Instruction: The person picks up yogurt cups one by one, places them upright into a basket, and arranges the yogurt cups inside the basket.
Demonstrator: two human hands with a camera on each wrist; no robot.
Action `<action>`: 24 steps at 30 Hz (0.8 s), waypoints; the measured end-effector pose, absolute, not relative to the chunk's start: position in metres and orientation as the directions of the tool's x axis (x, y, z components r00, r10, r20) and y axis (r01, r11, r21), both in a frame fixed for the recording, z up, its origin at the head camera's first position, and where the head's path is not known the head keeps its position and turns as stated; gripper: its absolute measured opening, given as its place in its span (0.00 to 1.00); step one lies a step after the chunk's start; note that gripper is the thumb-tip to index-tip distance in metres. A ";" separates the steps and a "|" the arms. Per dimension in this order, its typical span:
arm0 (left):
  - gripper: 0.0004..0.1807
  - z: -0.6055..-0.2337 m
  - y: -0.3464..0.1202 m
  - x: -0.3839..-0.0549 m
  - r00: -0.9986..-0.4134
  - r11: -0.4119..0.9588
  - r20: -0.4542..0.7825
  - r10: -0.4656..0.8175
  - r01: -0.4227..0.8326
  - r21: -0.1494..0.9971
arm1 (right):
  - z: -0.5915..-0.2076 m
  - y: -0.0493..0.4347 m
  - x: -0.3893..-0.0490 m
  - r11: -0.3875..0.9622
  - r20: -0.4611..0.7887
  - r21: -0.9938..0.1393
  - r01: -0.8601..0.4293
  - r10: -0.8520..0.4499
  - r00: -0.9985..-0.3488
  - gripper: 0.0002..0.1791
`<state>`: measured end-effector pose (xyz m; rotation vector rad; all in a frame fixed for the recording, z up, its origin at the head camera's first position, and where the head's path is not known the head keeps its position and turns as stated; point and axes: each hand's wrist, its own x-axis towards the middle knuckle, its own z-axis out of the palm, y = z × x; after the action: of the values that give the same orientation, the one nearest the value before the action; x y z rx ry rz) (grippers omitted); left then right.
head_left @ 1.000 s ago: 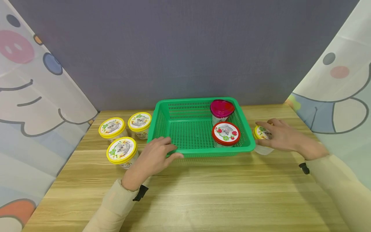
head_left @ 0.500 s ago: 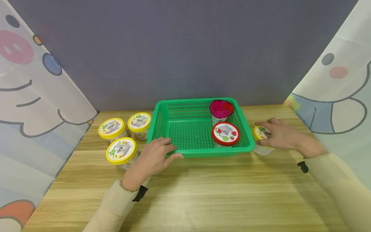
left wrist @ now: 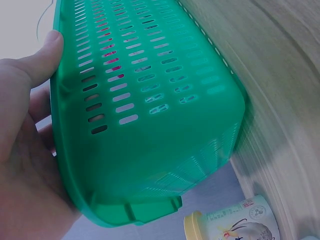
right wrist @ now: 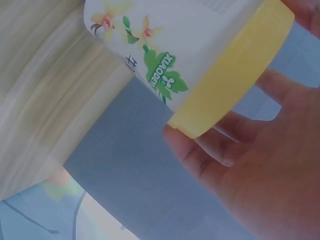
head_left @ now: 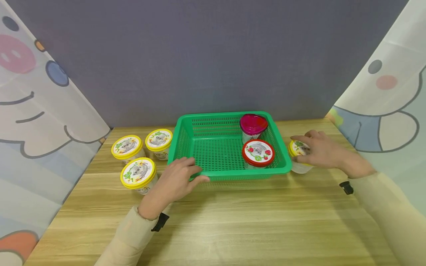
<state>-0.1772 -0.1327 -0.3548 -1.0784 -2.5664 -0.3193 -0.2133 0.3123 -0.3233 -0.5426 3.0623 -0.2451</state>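
Observation:
At the front left corner of a green basket (head_left: 217, 157), my left hand (head_left: 176, 177) grips the rim, thumb outside and fingers reaching over to the inner side. My right hand (head_left: 321, 153) holds a tub with a yellow lid (head_left: 297, 147), just right of the basket. In the right wrist view, the fingertips sit at the edge of the yellow lid (right wrist: 232, 70), above the tub's white, flower-printed wall. Inside the basket, on its right side, are a red-lidded strawberry tub (head_left: 258, 153) and a tub with a magenta, heart-like lid (head_left: 253, 124) behind it.
Three yellow-lidded tubs stand left of the basket: a back left one (head_left: 127, 146), a back right one (head_left: 159, 140) and a front one (head_left: 138, 173). A grey panel (head_left: 213, 62) closes off the back of the wooden table (head_left: 233, 221). Printed cloths hang on both sides.
My right hand and its yellow-lidded tub have shifted slightly up and left in the head view. My left hand stays on the basket rim.

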 end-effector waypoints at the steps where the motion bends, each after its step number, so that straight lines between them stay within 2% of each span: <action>1: 0.18 -0.355 -0.133 -0.177 -0.654 0.687 0.392 0.647 0.723 0.074 | -0.322 0.312 -0.214 0.926 0.004 -0.162 -0.341 -0.344 -0.939 0.41; 12: 0.17 -0.354 -0.133 -0.177 -0.651 0.684 0.396 0.648 0.726 0.074 | -0.310 0.313 -0.223 0.929 -0.004 -0.157 -0.336 -0.341 -0.940 0.39; 19: 0.17 -0.354 -0.133 -0.177 -0.654 0.685 0.394 0.646 0.724 0.078 | -0.301 0.311 -0.227 0.923 0.055 -0.136 -0.359 -0.355 -0.933 0.37; 24: 0.17 -0.354 -0.133 -0.177 -0.657 0.687 0.389 0.645 0.722 0.081 | -0.294 0.309 -0.229 0.928 0.045 -0.129 -0.350 -0.347 -0.937 0.37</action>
<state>-0.1767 -0.1325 -0.3539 -1.0769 -2.5696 -0.3266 -0.2293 0.3092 -0.2938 -0.5612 3.1060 -0.2137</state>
